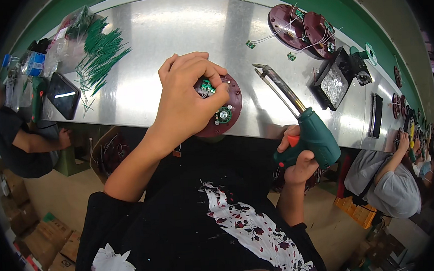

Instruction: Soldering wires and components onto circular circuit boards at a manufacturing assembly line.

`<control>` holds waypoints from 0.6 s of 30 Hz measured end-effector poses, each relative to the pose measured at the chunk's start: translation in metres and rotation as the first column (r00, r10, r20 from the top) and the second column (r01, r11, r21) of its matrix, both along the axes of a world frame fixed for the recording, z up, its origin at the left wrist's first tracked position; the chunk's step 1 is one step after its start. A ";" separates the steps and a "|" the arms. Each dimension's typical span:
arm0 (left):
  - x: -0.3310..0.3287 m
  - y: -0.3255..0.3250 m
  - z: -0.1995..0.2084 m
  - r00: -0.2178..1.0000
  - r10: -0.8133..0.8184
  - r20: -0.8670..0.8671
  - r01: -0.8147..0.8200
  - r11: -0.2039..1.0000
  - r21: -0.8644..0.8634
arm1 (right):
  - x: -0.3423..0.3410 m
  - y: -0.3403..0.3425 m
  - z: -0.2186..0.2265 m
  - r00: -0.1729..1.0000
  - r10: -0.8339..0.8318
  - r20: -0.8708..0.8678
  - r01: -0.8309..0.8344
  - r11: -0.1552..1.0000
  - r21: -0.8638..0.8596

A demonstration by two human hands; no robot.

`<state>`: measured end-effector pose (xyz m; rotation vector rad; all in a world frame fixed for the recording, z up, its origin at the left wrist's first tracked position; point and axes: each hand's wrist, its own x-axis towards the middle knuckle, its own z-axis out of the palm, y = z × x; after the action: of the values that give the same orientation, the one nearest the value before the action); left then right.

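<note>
My left hand [182,88] bends over a round maroon plastic housing [235,102] at the table's near edge. Its thumb and forefinger pinch together beside a small green circuit board [206,88] inside the housing; what lies between the fingertips is too small to make out. Below that thumb, a green ring-shaped part [223,116] with a silvery centre shows. In my right hand [302,167] is a dark green soldering gun [320,138] with a red trigger. Its long metal tip points up and left, apart from the housing.
Green wires [103,50] lie piled at the far left, near a black phone [63,95]. Two maroon housings [290,29] with loose wires and boards stand at the far right. A black tray [332,81] and solder spool [370,54] sit nearby. Other people work at both sides.
</note>
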<state>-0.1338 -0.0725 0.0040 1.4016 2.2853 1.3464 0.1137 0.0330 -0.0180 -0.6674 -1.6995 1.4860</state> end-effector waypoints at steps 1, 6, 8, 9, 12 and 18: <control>0.000 0.000 0.001 1.000 -0.001 0.001 0.001 1.000 -0.002 | 0.000 -0.001 0.000 1.000 0.000 0.017 0.000 1.000 0.005; -0.001 -0.001 0.001 1.000 -0.016 -0.016 0.015 1.000 -0.026 | -0.001 -0.004 -0.004 1.000 0.012 0.027 -0.012 1.000 -0.002; -0.001 0.001 0.004 0.999 -0.015 -0.038 0.014 1.000 -0.022 | -0.003 -0.004 -0.003 0.999 -0.003 0.040 0.002 1.000 0.020; 0.000 0.002 0.006 0.998 -0.014 -0.061 0.013 1.000 -0.018 | -0.004 -0.004 -0.003 0.999 -0.010 0.046 0.009 0.999 0.032; -0.006 -0.002 0.005 0.995 -0.053 -0.079 0.051 0.998 -0.029 | -0.004 -0.006 -0.004 0.999 -0.027 0.044 0.026 0.999 0.025; -0.003 -0.012 0.038 0.997 -0.080 -0.018 0.081 0.994 0.073 | 0.001 0.000 -0.003 0.999 -0.047 0.007 0.047 0.999 0.001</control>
<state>-0.1363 -0.0846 0.0419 1.5133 2.1839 1.4140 0.1150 0.0331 -0.0211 -0.7085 -1.6784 1.4522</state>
